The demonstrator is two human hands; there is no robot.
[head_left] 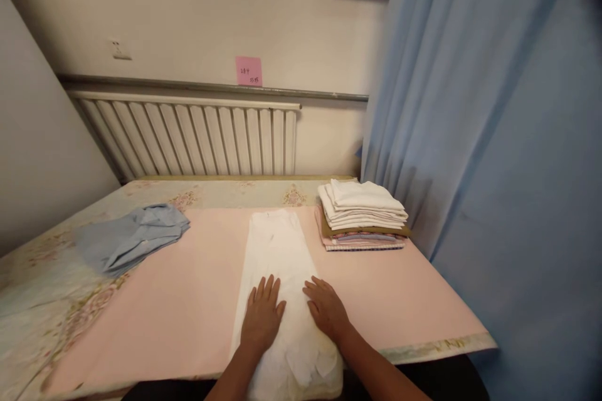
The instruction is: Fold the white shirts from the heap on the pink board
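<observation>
A long white garment [275, 244], folded into a narrow strip, lies lengthwise on the pink cloth [197, 301]. Its near end is bunched at the front edge of the bed. Flat on the garment's left side rests my left hand [263, 313], fingers extended and slightly spread. My right hand [327, 307] lies across its right edge, palm down, with the fingers stretched out. Neither hand grips anything. Whether the garment is a shirt or trousers I cannot tell.
A stack of folded clothes [364, 216], white on top, sits at the right by a blue curtain [423, 106]. On the left lies a crumpled light-blue garment [141, 238] on the floral sheet [47, 301]. A radiator [197, 131] stands behind the bed.
</observation>
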